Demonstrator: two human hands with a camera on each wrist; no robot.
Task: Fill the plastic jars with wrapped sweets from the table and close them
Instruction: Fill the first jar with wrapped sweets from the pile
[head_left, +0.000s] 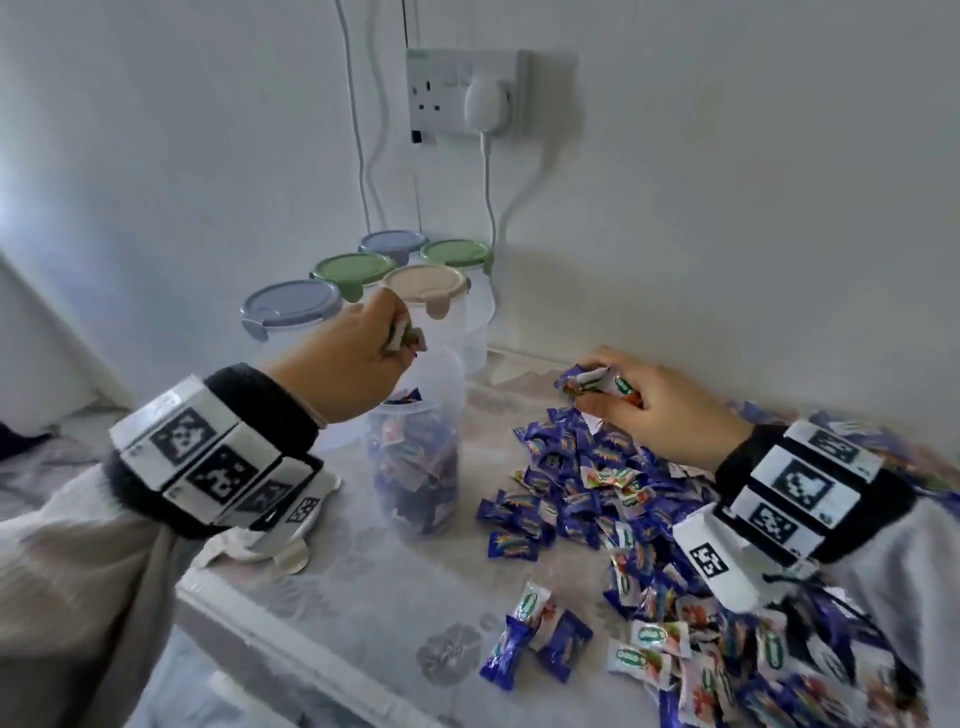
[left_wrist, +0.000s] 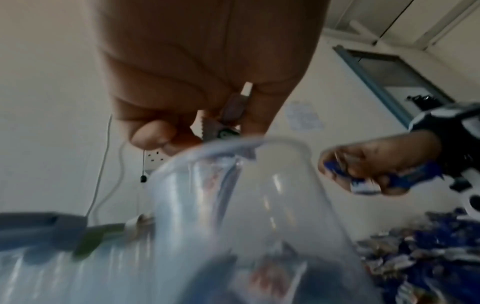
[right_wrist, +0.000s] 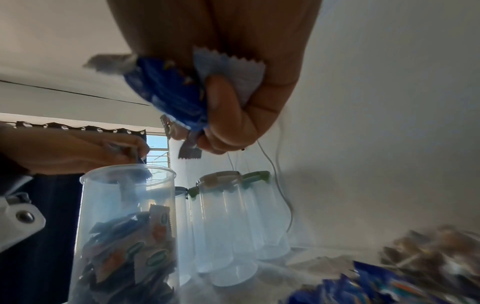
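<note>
An open clear plastic jar (head_left: 421, 457) stands mid-table, about half full of wrapped sweets (right_wrist: 127, 257). My left hand (head_left: 358, 353) hovers right over its mouth and pinches a wrapped sweet (head_left: 404, 335) between the fingertips (left_wrist: 153, 135). Right of the jar, a big heap of blue and white wrapped sweets (head_left: 597, 499) covers the table. My right hand (head_left: 644, 400) is above the heap's far end, gripping a few sweets (head_left: 592, 384); the right wrist view shows a blue wrapper (right_wrist: 168, 96) bunched in its fingers.
Several empty lidded jars (head_left: 363, 275) with blue, green and beige lids stand behind the open jar against the wall. A loose lid (head_left: 280, 545) lies under my left wrist. A wall socket (head_left: 467, 93) with cables hangs above. The table's front edge (head_left: 249, 623) runs at lower left.
</note>
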